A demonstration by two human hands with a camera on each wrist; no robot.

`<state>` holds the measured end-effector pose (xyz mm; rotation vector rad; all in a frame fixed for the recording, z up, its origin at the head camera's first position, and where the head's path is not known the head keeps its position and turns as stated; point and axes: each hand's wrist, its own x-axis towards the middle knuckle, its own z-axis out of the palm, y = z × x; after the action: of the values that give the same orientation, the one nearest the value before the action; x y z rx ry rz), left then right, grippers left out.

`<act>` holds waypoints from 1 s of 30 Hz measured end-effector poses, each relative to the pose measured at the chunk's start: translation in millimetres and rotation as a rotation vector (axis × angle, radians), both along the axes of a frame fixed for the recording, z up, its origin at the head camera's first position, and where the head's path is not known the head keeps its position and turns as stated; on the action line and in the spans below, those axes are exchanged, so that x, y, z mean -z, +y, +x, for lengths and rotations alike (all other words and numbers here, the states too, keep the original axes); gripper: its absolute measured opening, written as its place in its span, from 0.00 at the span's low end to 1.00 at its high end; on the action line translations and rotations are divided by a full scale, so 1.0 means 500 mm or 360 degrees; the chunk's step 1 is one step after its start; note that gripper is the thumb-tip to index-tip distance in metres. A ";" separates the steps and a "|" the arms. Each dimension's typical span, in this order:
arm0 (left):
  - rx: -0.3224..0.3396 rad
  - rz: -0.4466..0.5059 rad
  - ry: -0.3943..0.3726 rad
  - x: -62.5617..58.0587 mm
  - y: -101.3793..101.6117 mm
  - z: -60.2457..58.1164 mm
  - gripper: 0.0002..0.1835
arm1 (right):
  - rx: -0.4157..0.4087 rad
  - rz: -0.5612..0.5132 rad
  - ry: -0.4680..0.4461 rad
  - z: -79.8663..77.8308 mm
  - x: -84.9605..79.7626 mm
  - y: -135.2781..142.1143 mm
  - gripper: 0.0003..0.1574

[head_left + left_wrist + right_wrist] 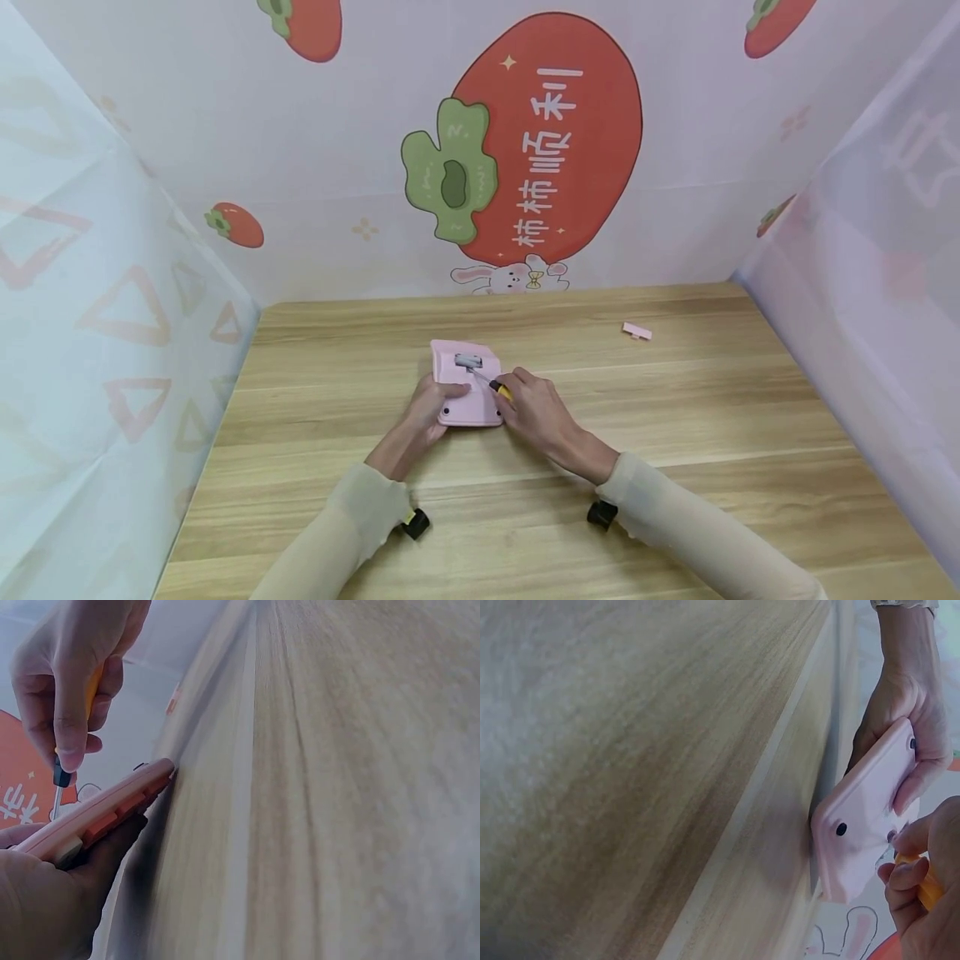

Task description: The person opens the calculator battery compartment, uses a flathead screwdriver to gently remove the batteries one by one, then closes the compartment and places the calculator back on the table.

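Note:
A pink calculator [474,407] is held back side up, tilted above the table, and raised keys show on its underside in the left wrist view. My left hand [426,408] grips its left side, the thumb lying across the back. Near the far end of the back, a small compartment has a grey battery [468,361] in it. My right hand [540,412] holds a screwdriver [503,389] with a yellow handle and black collar. Its metal shaft points into the compartment, the tip at the battery. In the right wrist view, a black foot [841,829] shows on the calculator.
A small pink battery cover [637,332] lies on the wooden table [750,400] at the back right. Printed cloth walls [337,167] stand along the table's back and both sides.

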<state>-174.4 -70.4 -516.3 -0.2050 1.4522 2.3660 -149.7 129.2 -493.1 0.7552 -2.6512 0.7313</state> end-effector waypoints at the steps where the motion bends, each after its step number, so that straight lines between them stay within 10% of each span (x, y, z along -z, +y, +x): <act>1: 0.0003 -0.0009 -0.0004 0.000 0.000 0.000 0.37 | 0.0006 0.0001 -0.0006 0.000 0.000 0.000 0.12; 30: 0.0076 -0.0101 0.0021 -0.013 -0.011 -0.008 0.36 | 0.0007 -0.0009 0.0001 0.000 0.008 0.012 0.12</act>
<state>-178.4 -76.0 -509.8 -0.1695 1.5228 2.2897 -149.5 135.1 -497.2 0.7479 -2.6481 0.7374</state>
